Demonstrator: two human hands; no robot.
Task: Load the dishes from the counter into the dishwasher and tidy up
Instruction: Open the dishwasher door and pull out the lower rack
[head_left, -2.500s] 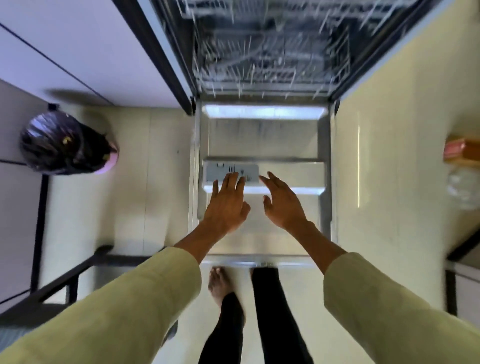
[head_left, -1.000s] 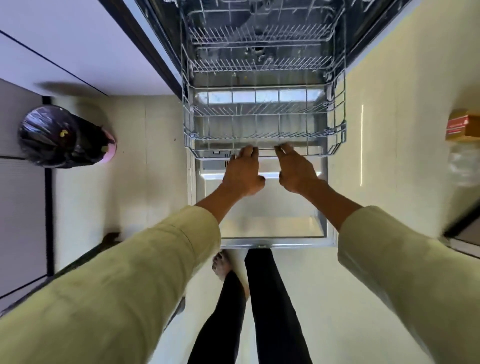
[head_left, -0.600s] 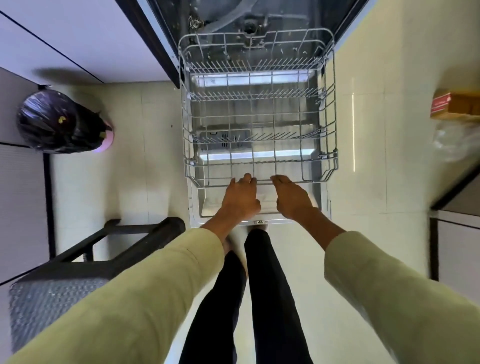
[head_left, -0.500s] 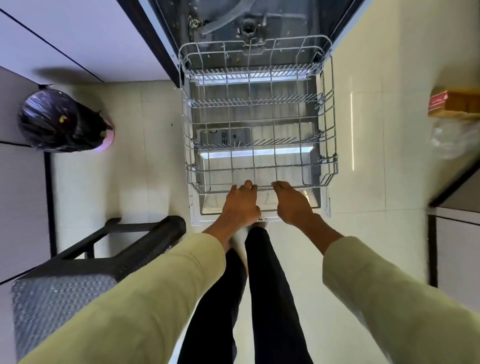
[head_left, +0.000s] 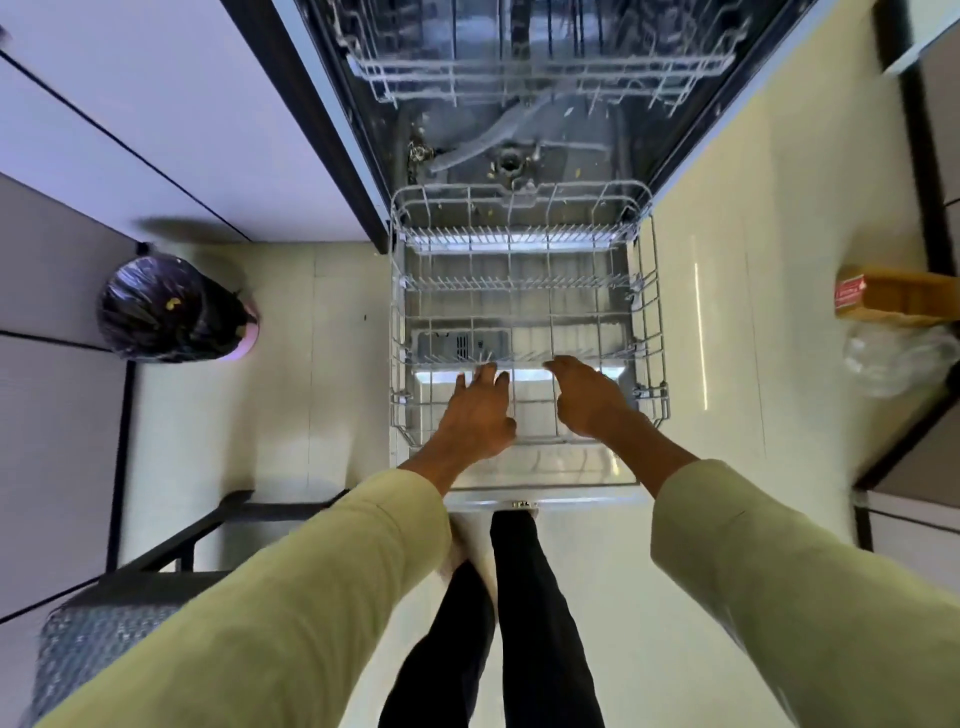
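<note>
Dishwasher (head_left: 519, 104) stands open, its empty lower rack (head_left: 524, 317) drawn fully out over the dropped door (head_left: 540, 475), evidently for loading; left hand (head_left: 475, 413) and right hand (head_left: 592, 400) hover above the rack's near edge, fingers loosely spread, holding nothing.

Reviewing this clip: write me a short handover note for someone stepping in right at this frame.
Left hand: open, holding nothing, over the front of the lower rack.
Right hand: open, holding nothing, beside it.
Done: dishwasher door is down; lower rack is slid out over it and has no dishes in it.
Upper rack sits inside the machine.
Left: no dishes or counter in view; fetch them, load, push the rack in, close the door, tidy up.
</note>
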